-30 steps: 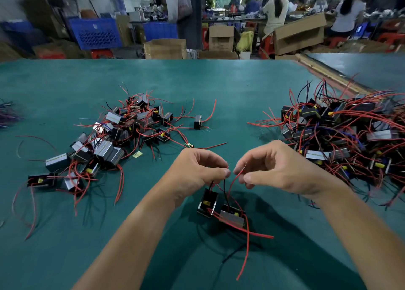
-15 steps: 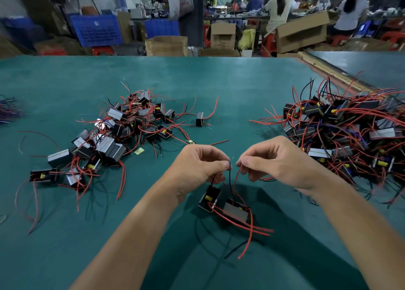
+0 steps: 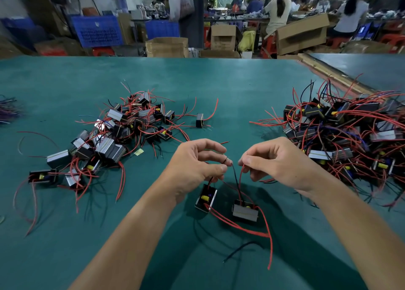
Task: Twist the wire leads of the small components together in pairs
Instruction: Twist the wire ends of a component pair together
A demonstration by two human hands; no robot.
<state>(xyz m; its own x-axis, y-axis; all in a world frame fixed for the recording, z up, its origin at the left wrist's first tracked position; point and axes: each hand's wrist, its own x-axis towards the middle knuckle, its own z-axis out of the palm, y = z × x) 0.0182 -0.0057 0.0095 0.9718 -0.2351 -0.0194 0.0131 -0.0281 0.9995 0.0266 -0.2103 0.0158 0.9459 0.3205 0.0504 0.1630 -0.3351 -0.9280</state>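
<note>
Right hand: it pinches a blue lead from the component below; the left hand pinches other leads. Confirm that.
Not blue: the head view shows the right hand pinching a red lead from the component; the left hand pinches other leads.

Pinching a black wire [image 3: 235, 178] with left hand [image 3: 197, 164], a red wire [image 3: 241, 176] with right hand [image 3: 278, 162]. Two small components [image 3: 206, 198] just below, over green worktop [image 3: 219, 81]. Big tangled piles [image 3: 114, 136] at both sides.

Right pile [image 3: 341, 134] runs off the edge, seemingly blurred there.
</note>
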